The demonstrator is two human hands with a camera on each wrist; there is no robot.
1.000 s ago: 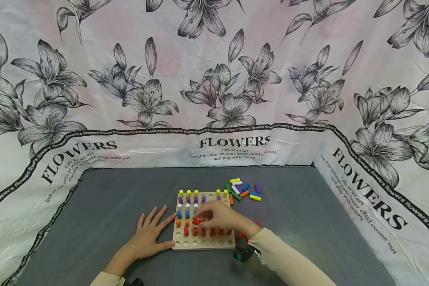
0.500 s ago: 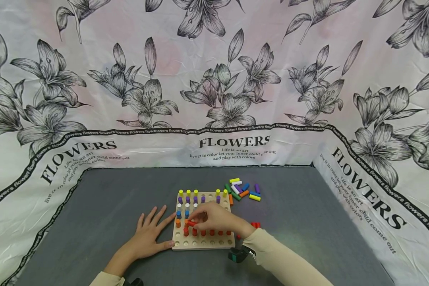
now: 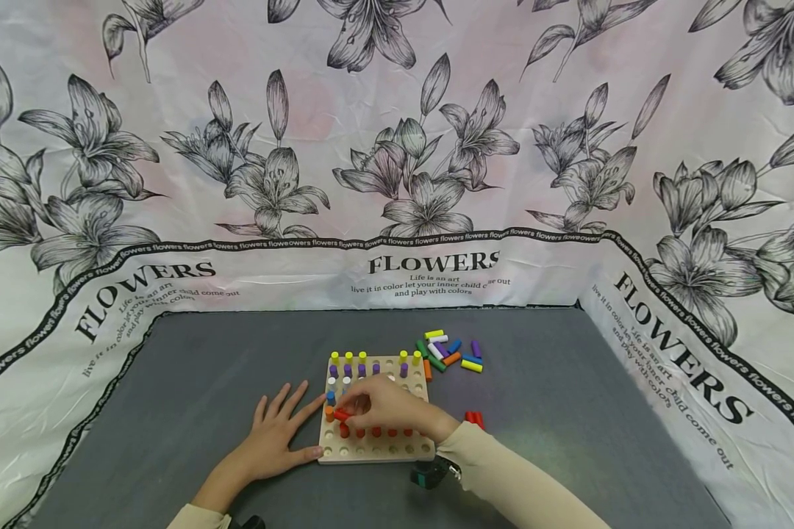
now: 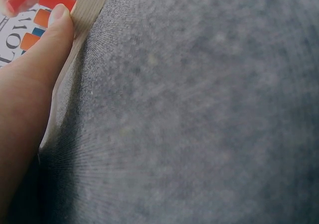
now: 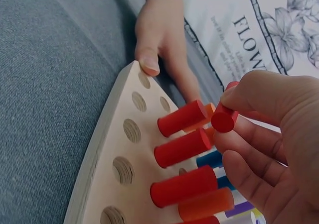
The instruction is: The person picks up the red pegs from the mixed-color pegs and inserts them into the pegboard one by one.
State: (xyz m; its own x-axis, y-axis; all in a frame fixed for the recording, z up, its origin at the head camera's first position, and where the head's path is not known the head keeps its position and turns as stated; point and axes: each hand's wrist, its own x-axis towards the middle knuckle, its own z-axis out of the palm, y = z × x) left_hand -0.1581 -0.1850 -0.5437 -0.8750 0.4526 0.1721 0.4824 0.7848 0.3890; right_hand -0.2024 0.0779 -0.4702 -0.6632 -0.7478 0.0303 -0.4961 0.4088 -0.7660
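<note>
My right hand (image 3: 387, 405) pinches a red peg (image 5: 225, 115) between thumb and fingers, held above the left part of a wooden pegboard (image 3: 378, 454). In the right wrist view the peg is tilted and apart from the board, beside upright red pegs (image 5: 182, 147). My left hand (image 3: 274, 435) lies flat with spread fingers on the table, its thumb and index fingertip touching the board's left edge. Rows of yellow, purple, white, blue, orange and red pegs stand in the board; my right hand hides some of them. The front row of holes (image 5: 123, 170) shows no pegs.
Loose pegs in mixed colours (image 3: 446, 351) lie in a pile behind the board's right corner. Several red pegs (image 3: 474, 419) lie to the right of the board, partly beside my sleeve. A flower-printed cloth (image 3: 430, 272) borders the grey table (image 3: 569, 426).
My right hand has moved left across the board with the red peg, toward the orange peg at the left edge. My left hand has stayed in place.
</note>
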